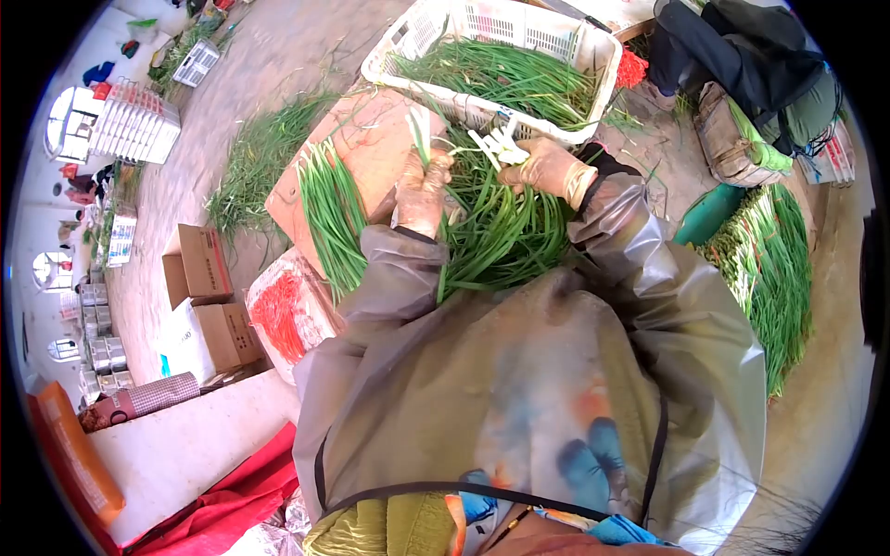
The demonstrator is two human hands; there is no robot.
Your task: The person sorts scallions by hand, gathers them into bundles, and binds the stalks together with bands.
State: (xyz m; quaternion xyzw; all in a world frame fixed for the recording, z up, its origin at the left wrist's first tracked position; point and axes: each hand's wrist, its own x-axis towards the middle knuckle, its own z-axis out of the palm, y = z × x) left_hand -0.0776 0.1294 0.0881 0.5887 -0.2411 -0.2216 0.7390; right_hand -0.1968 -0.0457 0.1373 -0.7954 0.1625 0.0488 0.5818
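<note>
Both my hands wear thin, soiled gloves. My left hand (423, 190) is closed around a few garlic chives, whose pale ends (420, 128) stick up past the fingers. Opposite it, my right hand (549, 172) grips a small bunch of chives with thick white ends (498, 145) pointing left. A loose heap of green chives (510, 236) lies beneath both hands, against my grey apron. Left of my left hand, a neat bunch of chives (332, 213) rests on a tan board (375, 139).
A white plastic crate (375, 67) of loose chives stands just beyond my hands. Red ties (280, 315) lie at the left. Tied chives (765, 278) are stacked at the right, near a person's dark trouser leg (732, 56). Cardboard boxes (209, 269) and scattered greens (260, 167) are on the floor.
</note>
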